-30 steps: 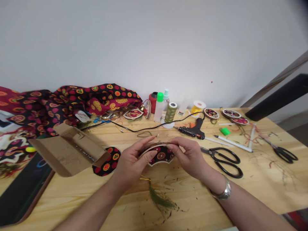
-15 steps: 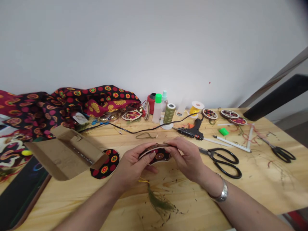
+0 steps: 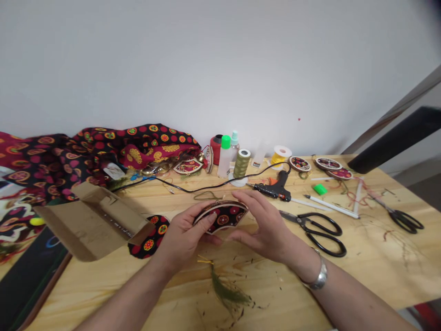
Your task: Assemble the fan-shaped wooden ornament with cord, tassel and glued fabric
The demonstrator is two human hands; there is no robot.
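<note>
My left hand [image 3: 188, 227] grips the left end of a fan-shaped ornament [image 3: 223, 217], thumb on its front. The ornament has dark patterned fabric inside a pale rim and a brownish curved upper edge. At its right end, my right hand [image 3: 263, 220] is spread, thumb and fingers apart; a fingertip is close to the upper edge, and I cannot tell if it touches. Below the hands a green tassel [image 3: 227, 289] with a yellow tie lies on the wooden table [image 3: 282, 303] among dark scraps. Left of my left hand lies a round patterned fabric piece [image 3: 156, 234], partly under a cardboard box.
The open cardboard box [image 3: 93, 225] stands at left, before bunched patterned fabric [image 3: 138, 142]. Black-handled scissors [image 3: 324, 230] lie right of my right hand. Behind are a glue gun [image 3: 274, 187] with its cord, a green thread spool [image 3: 242, 163] and a green-capped bottle [image 3: 224, 158].
My right hand has let go of the ornament's right end and opened. The ornament has tilted so more of its patterned front shows, still held in my left hand.
</note>
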